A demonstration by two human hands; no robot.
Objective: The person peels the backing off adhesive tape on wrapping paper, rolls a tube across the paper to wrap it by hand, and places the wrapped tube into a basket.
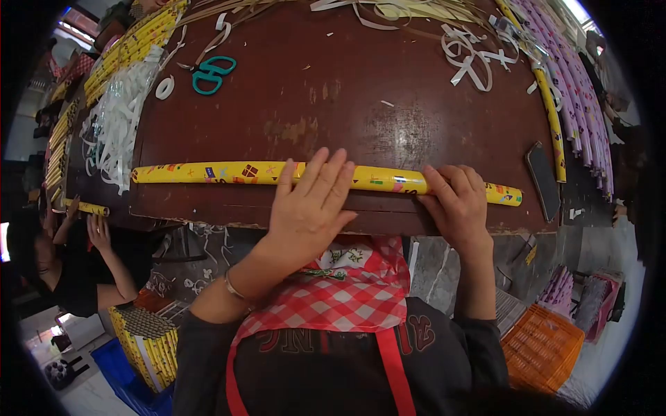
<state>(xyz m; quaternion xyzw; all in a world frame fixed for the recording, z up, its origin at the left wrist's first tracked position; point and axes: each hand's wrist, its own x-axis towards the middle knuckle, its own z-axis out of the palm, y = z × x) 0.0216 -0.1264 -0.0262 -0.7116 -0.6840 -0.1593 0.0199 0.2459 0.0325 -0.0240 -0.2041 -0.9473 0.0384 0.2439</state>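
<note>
A long roll of yellow wrapping paper [243, 172] with small colourful prints lies crosswise near the front edge of the brown table [291, 104]. My left hand [309, 208] rests flat across the middle of the roll, fingers stretched out and thumb apart. Toward the roll's right end, my right hand [458, 201] has its fingers bent over the paper and its thumb on the near side. The parts of the roll under both hands are hidden.
Teal scissors [212, 75] and a white tape ring [165, 87] lie at the left. A phone [542, 182] sits by the right edge. Yellow rolls [132, 48] and purple rolls [555, 76] are stacked at both sides. Another person's hand [98, 232] is at the left.
</note>
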